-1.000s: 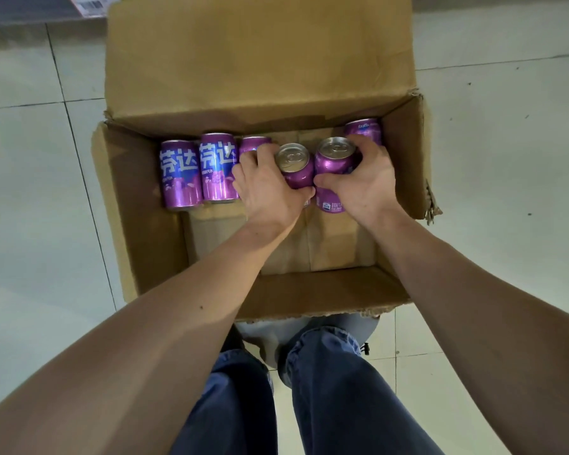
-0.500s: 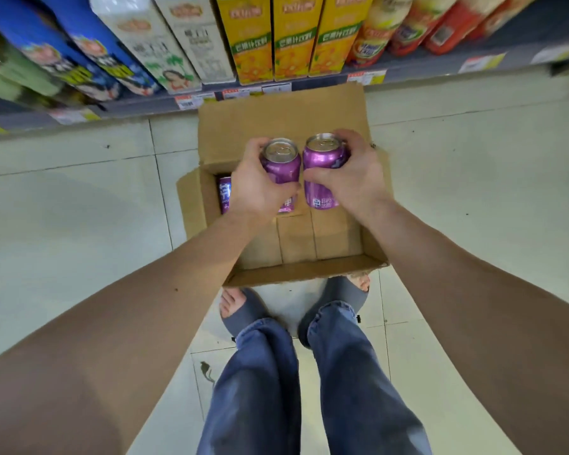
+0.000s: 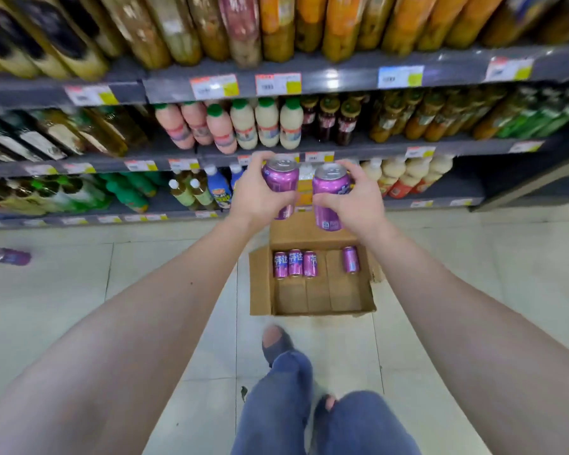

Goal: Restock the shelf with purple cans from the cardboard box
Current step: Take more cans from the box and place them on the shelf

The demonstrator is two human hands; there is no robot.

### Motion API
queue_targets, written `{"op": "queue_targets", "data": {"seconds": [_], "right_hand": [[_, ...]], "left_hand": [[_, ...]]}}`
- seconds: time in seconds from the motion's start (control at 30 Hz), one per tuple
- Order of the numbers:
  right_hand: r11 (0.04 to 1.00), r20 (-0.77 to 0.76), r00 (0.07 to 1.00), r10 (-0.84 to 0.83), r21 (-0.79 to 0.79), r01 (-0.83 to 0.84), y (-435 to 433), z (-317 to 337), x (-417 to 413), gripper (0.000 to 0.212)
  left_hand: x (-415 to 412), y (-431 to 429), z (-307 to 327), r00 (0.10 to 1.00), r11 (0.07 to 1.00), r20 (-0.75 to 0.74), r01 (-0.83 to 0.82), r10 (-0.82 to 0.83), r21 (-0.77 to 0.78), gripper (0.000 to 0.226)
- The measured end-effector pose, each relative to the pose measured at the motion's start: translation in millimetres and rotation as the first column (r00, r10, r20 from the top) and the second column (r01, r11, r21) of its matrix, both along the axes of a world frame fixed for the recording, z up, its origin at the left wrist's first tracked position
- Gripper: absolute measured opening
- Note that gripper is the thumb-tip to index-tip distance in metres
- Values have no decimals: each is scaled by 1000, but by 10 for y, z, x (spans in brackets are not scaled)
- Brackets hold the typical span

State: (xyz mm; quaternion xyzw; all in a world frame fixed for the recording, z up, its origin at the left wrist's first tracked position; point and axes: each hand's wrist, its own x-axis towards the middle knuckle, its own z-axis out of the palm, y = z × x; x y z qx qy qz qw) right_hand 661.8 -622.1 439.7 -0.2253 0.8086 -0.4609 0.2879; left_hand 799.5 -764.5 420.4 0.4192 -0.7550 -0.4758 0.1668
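Observation:
My left hand grips one upright purple can and my right hand grips another purple can. Both cans are held side by side in the air, in front of the lower shelves. Below them the open cardboard box sits on the floor. Several purple cans lie in a row along its far side, with one more can apart at the right.
Grey shelves hold rows of bottles and jars with price tags. A purple bottle lies on the tiled floor at the left. My legs in jeans and sandals stand just behind the box.
Both hands lifted a can each out of the box and raised them to shelf height. My view rose from the box to the shelves.

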Motion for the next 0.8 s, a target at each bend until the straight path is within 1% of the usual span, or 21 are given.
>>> {"op": "queue_targets", "data": {"seconds": [0.1, 0.2, 0.27, 0.37, 0.4, 0.47, 0.6, 0.73, 0.8], "right_hand": [[997, -76, 996, 56, -44, -59, 37, 777, 235, 79], [989, -137, 986, 92, -104, -107, 81, 1535, 534, 88], [981, -177, 979, 98, -148, -125, 117, 2021, 782, 91], [963, -263, 957, 123, -202, -179, 204, 2642, 1158, 75], [957, -285, 950, 130, -213, -195, 228, 2835, 1292, 75], [946, -308, 942, 136, -243, -216, 272, 3170, 1548, 81], [919, -332, 930, 159, -295, -263, 308, 3739, 2088, 85], [886, -304, 937, 175, -366, -284, 182, 4224, 2616, 90], [871, -317, 934, 166, -397, -290, 53, 4455, 2894, 91]], "left_hand": [[331, 25, 738, 995, 995, -81, -64, 58, -79, 76], [753, 103, 1434, 986, 982, -139, -109, 87, -157, 79], [1083, 182, 1897, 978, 974, -177, -141, 110, -176, 81], [1558, 311, 2530, 970, 966, -213, -159, 115, -202, 88], [1722, 341, 2726, 967, 961, -225, -170, 120, -219, 88], [2044, 393, 3094, 959, 948, -245, -203, 143, -243, 87], [2694, 446, 3736, 935, 930, -301, -266, 185, -255, 86], [3296, 358, 4268, 928, 916, -326, -279, 180, -287, 84], [3579, 239, 4498, 924, 915, -346, -274, 165, -295, 86]]}}
